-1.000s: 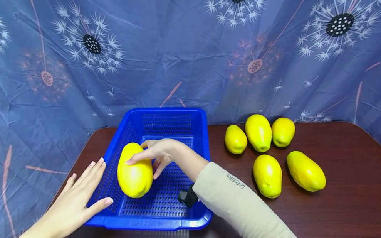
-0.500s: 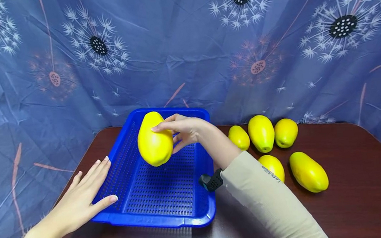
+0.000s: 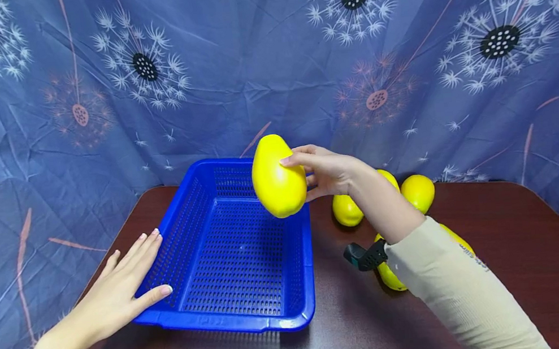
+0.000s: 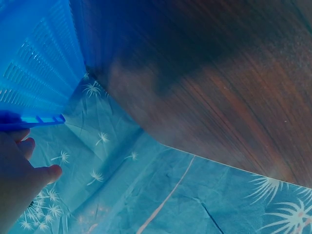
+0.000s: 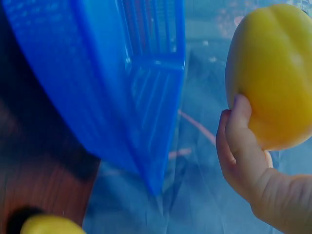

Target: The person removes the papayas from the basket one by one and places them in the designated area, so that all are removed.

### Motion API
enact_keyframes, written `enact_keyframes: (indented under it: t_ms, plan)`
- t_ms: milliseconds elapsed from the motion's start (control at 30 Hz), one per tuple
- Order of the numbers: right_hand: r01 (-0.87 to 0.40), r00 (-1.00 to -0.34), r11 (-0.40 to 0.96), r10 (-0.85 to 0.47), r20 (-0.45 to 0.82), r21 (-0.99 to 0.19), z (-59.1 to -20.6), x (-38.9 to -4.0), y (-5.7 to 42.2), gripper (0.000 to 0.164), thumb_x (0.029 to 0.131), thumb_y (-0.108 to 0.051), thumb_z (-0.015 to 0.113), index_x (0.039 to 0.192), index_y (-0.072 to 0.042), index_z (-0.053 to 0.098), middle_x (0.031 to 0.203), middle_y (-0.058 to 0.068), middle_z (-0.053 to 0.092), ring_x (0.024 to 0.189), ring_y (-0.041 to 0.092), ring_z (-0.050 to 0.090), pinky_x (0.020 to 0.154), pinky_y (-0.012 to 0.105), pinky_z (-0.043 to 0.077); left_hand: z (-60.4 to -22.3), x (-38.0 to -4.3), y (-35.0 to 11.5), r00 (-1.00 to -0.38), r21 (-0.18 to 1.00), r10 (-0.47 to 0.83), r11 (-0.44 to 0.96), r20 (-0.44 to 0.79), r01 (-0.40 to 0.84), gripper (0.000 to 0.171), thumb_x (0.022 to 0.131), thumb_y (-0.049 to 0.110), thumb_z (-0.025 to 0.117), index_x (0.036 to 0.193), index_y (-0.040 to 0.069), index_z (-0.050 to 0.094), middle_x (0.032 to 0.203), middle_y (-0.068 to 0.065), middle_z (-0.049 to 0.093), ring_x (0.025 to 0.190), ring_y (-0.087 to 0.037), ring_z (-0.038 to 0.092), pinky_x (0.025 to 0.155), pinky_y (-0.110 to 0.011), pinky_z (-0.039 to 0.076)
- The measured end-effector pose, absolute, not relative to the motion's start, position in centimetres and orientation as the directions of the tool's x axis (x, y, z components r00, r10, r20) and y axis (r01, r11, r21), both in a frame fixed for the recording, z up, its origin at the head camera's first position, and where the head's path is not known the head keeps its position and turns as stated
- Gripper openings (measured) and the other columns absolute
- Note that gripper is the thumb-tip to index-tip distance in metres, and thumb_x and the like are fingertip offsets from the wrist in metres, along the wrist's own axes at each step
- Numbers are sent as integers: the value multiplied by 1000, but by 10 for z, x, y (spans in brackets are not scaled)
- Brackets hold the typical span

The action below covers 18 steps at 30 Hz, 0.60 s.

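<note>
My right hand (image 3: 327, 170) grips a large yellow papaya (image 3: 277, 183) by its right side, thumb across the front. The papaya hangs in the air over the right rim of a blue perforated basket (image 3: 253, 317); in the right wrist view the same papaya (image 5: 273, 73) is above and beside the basket wall (image 5: 112, 97). With fingers straight and spread, my left hand (image 3: 118, 294) rests against the basket's left rim. In the left wrist view part of that hand (image 4: 22, 175) touches the rim from outside. The basket's perforated floor (image 3: 237, 258) shows with nothing on it.
Several more papayas lie on the brown table (image 3: 524, 262) right of the basket, such as one at the back (image 3: 418, 193) and one at the left (image 3: 347, 211). My right forearm partly covers others. A blue patterned curtain (image 3: 247, 58) hangs behind the table.
The right hand has lifted the papaya from inside the basket and carried it up and rightward to the right rim. My left hand stays at the left rim.
</note>
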State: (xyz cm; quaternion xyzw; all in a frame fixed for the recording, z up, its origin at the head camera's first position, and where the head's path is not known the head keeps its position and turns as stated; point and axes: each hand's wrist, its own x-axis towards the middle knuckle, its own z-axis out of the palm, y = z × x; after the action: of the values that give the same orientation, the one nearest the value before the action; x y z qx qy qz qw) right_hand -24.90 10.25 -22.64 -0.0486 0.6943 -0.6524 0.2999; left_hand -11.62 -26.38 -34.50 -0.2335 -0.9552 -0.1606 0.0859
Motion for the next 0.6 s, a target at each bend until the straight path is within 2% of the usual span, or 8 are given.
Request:
enact_keyframes:
  t_ms: [67,233,300,500,600]
  plan:
    - [317,-823,139,-452,-345,-938,-225,-248,114,64,89,-26,54,143,-16,20,129,11,40,94,25,57,83,47,48,-345,-116,-264,-878,271,416,839,238,471,81,90,38,59,151,11,12,155,-7,14,142,-15,-2,108,-54,-6]
    - [313,-838,137,-426,-341,-940,-221,-246,142,76,89,-29,56,148,-17,10,136,15,36,103,26,54,94,50,41,-347,-114,-263,-879,273,413,840,240,469,81,90,38,59,151,12,12,156,-6,12,142,-16,-1,108,-54,-6]
    - [310,-843,136,-419,-338,-941,-219,-243,152,79,89,-31,57,148,-17,7,136,15,35,103,26,54,94,50,41,-347,-115,-263,-878,272,413,840,240,470,81,90,38,59,151,12,12,156,-6,12,142,-16,-1,108,-54,-6]
    - [300,-856,130,-402,-327,-945,-217,-236,186,76,90,-33,53,148,-17,6,118,7,45,93,18,56,83,41,46,-347,-116,-261,-876,273,417,837,241,474,82,90,39,59,151,12,12,155,-8,15,142,-15,-1,108,-54,-5]
    - [303,-866,113,-381,-323,-946,-218,-233,204,68,91,-35,52,146,-20,14,107,2,53,90,16,55,79,38,48,-346,-117,-261,-874,269,419,837,245,477,82,90,39,59,151,11,13,155,-8,15,142,-14,-2,108,-54,-5]
